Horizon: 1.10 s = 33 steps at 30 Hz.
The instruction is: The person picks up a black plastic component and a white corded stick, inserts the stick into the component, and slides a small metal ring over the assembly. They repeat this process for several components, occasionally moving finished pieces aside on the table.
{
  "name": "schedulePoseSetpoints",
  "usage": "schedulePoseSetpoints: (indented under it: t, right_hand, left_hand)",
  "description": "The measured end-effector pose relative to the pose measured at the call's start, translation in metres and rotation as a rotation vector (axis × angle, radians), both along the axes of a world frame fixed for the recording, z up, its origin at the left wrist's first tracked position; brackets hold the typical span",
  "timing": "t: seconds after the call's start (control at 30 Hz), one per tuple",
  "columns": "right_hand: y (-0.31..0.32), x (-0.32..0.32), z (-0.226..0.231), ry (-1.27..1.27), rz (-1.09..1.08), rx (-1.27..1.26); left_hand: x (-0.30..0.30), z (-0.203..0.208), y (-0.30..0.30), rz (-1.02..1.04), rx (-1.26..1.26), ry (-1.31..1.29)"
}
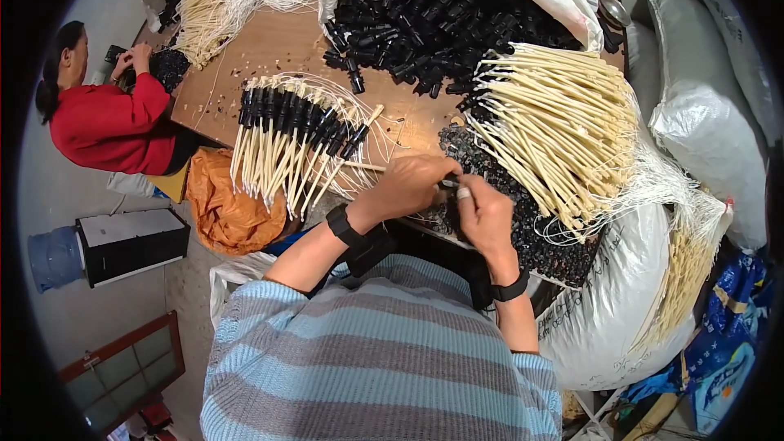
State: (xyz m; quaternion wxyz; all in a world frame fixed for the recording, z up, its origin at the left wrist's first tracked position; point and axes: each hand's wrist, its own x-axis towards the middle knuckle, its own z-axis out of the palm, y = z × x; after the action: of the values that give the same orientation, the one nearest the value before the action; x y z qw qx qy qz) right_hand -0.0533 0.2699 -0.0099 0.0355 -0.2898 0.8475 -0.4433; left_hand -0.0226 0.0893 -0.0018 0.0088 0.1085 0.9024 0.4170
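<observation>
My left hand [408, 184] and my right hand [483, 212] meet over the near edge of the wooden table [269, 49]. Together they pinch a cream tube with a small black cap [447, 184] at its end. The tube's shaft [363, 167] sticks out to the left of my left hand. A fan of finished cream tubes with black caps [290, 135] lies just left of my hands. A big bundle of bare cream tubes [555, 126] lies to the right. Small black parts [523, 212] are heaped under my right hand.
A white sack full of black caps [441, 16] lies open at the back of the table. Another person in a red top [106, 118] works at the far left corner. White sacks [710, 98] stand on the right. An orange bag [224, 204] and a black-and-white box [131, 245] sit on the floor at left.
</observation>
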Motion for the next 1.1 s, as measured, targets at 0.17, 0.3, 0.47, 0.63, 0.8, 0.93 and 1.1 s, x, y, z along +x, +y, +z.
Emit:
schedulePoseSetpoints:
  t: [0.17, 0.3, 0.47, 0.63, 0.8, 0.93, 1.1]
  right_hand:
    - [-0.002, 0.003, 0.001, 0.076, 0.087, 0.068]
    - [0.0, 0.004, 0.004, 0.13, 0.061, 0.169]
    - [0.0, 0.007, 0.007, 0.214, 0.04, 0.182]
    - [-0.008, 0.011, 0.006, 0.246, 0.057, 0.176]
    - [-0.002, 0.01, -0.004, 0.283, 0.005, 0.136]
    - [-0.004, 0.012, 0.001, 0.295, -0.001, 0.187]
    - [-0.004, 0.013, 0.002, 0.311, -0.013, 0.197]
  left_hand:
    - [-0.002, -0.002, -0.005, -0.099, 0.143, -0.137]
    - [0.001, -0.007, 0.001, 0.103, 0.128, 0.23]
    - [0.007, -0.005, 0.011, 0.218, 0.206, 0.273]
    - [0.012, -0.011, 0.01, 0.332, 0.192, 0.22]
    - [0.01, -0.008, 0.004, 0.428, 0.986, -0.33]
    - [0.009, -0.002, 0.013, 0.279, 0.282, 0.24]
    - [0.013, -0.008, 0.019, 0.309, 0.254, 0.319]
